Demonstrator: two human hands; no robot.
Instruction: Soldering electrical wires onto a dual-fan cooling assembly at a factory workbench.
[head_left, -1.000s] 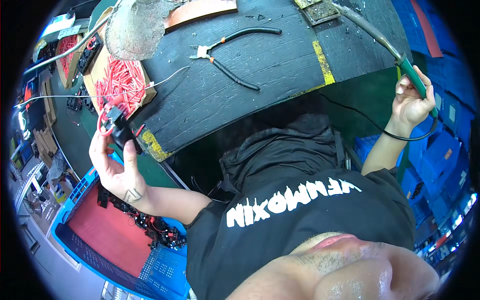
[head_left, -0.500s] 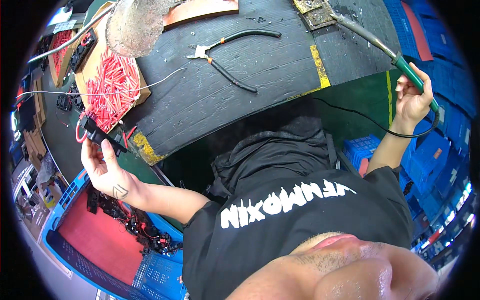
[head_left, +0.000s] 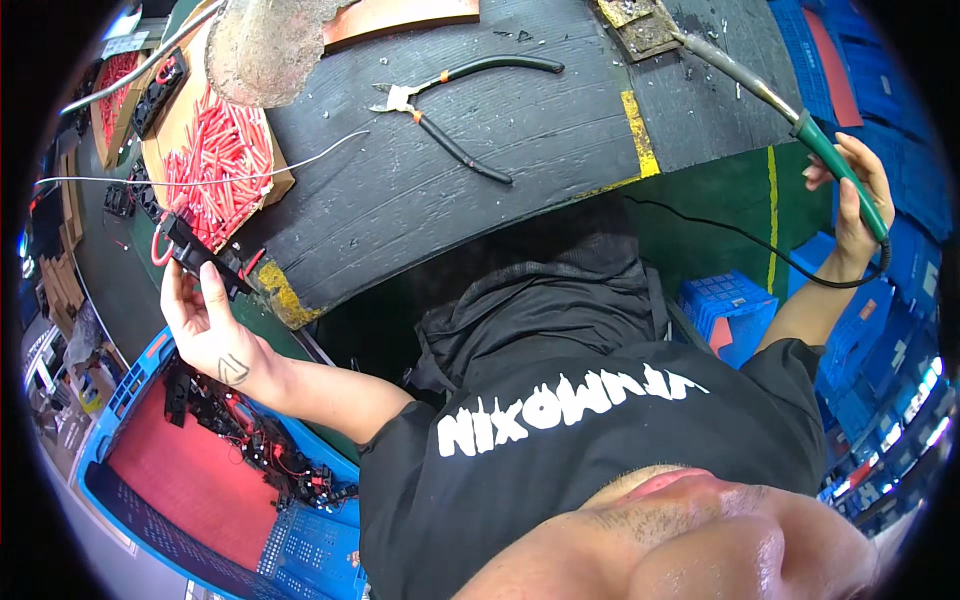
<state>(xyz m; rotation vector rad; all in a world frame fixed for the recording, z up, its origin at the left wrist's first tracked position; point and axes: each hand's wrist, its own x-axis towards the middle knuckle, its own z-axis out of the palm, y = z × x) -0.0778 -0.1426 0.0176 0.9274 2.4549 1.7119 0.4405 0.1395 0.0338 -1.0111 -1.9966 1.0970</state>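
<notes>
Two hands are occupied. A black part [head_left: 192,246] is pinched between thumb and fingers of the left hand [head_left: 212,335], near the counter [head_left: 500,140] corner; a soldering iron [head_left: 799,123] is gripped by its green handle [head_left: 845,175] in the right hand [head_left: 853,228], its far end at the small metal tray [head_left: 640,36] ahead of that hand. The iron is best held by the handle alone, with the cord [head_left: 845,283] kept slack. The part should be kept steady. The cutters [head_left: 399,98] between the hands and the thin wire [head_left: 312,160] ahead of the left should not be brushed by the metal shaft.
</notes>
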